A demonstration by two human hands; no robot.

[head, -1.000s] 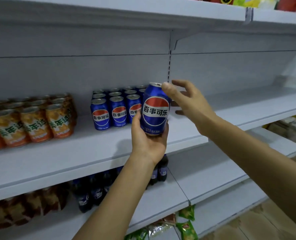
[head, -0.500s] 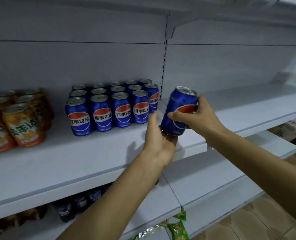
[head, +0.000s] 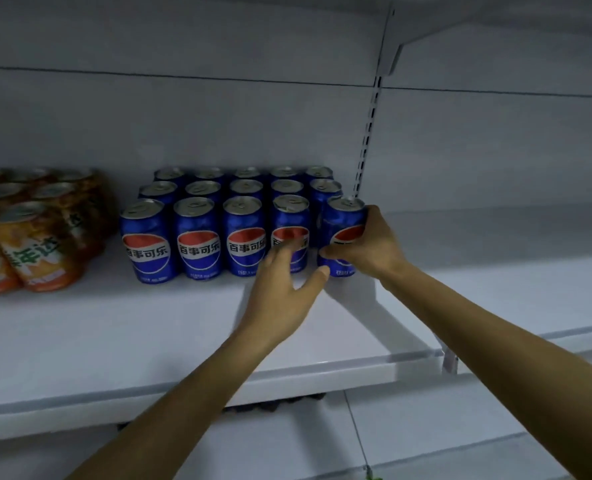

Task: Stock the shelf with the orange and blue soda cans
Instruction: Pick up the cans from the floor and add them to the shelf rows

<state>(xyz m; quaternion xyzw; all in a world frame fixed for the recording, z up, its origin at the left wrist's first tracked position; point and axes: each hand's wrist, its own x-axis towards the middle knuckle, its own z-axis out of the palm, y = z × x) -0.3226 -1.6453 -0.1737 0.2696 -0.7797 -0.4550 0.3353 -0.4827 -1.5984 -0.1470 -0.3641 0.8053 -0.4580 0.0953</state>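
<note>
My right hand (head: 369, 247) grips a blue soda can (head: 342, 220) that stands upright on the white shelf (head: 149, 327), at the right end of the front row of blue cans (head: 197, 237). That block is several cans wide and three rows deep. My left hand (head: 284, 289) hovers in front of the row with loose, spread fingers, holding nothing; its fingertips overlap the fourth front can and its thumb is near the base of the held can. Orange soda cans (head: 35, 244) stand in a group at the shelf's left.
A slotted upright rail (head: 367, 140) runs up the back panel just behind the held can. Another shelf section (head: 512, 271) continues to the right. A lower shelf (head: 322, 445) shows below, and a shelf bracket (head: 394, 53) sits overhead.
My right hand took the blue can from my left hand and moved it in to the shelf at the right end of the front row. My left hand let go and opened.
</note>
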